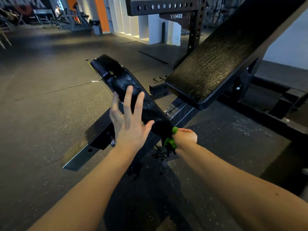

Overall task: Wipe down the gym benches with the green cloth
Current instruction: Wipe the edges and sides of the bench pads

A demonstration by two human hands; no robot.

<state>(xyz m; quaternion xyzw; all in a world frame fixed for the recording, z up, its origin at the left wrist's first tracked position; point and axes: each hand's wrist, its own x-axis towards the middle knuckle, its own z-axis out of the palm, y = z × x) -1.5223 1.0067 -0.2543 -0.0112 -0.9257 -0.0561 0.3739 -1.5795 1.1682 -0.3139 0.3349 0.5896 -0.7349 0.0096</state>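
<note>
Green cloth [169, 142] is bunched in my right hand [185, 139], clenched round it at the near end of the seat [116, 77] to scrub that edge. My left hand [128, 124] lies released, fingers spread over the seat's left side, probably to steady it.

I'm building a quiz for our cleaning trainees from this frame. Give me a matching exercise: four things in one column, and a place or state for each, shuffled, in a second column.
Column one
1. left hand
2. right hand
3. green cloth
4. back pad

Column two
A. inclined, at the upper right
B. fingers straight and spread, over the seat pad
C. bunched up at the near end of the seat pad
D. fingers curled round the cloth

Pairs: 1-B, 2-D, 3-C, 4-A
</note>
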